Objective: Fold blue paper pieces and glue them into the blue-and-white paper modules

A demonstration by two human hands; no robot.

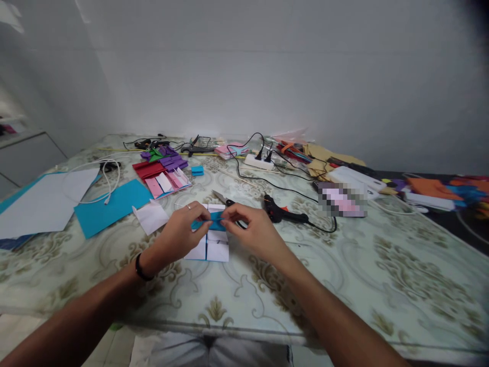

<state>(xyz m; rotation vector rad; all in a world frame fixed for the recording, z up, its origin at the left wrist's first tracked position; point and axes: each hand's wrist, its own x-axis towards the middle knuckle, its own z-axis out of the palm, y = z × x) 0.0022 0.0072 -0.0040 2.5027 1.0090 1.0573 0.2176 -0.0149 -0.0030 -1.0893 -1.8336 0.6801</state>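
Hands (pixel 219 229) pinching blue paper strip (pixel 212 221), scissors (pixel 225 200) behind

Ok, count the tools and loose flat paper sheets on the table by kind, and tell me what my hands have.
Scissors: 1
Glue gun: 1
Power strip: 1
Big blue sheet: 1
Big white sheet: 1
Total: 5
The left hand and right hand both pinch a small blue folded paper above a white folded sheet.

Craft clutter on a patterned table (pixel 382 285)
A black glue gun (pixel 284 213) lies beside scissors (pixel 223 199); a white power strip (pixel 259 162), teal sheet (pixel 110 206) and purple paper pieces (pixel 168 157) sit behind.
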